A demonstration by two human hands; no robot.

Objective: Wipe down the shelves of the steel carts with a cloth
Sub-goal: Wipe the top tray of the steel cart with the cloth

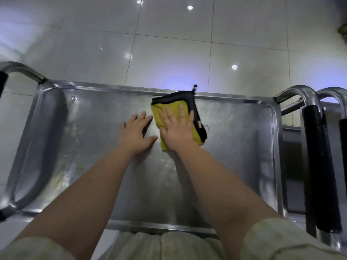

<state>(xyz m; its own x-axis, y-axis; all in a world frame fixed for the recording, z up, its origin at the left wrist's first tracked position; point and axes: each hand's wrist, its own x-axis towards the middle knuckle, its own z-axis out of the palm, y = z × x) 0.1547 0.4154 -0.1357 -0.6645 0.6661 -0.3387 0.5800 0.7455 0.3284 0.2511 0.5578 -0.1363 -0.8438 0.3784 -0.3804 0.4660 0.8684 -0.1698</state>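
The steel cart's top shelf (pixel 97 166) fills the middle of the head view, a shallow tray with a raised rim. A folded yellow cloth with a dark grey edge (pixel 189 102) lies on it near the far rim. My right hand (pixel 177 130) presses flat on the cloth with straight, spread fingers. Just left of the cloth, my left hand (pixel 136 134) rests flat on the bare steel, fingers straight.
Curved steel handles rise at the left end (pixel 20 69) and right end (pixel 298 94) of the cart. A second cart with black foam grips (pixel 319 166) stands against the right side. Glossy white floor tiles (pixel 169 44) lie beyond the far rim.
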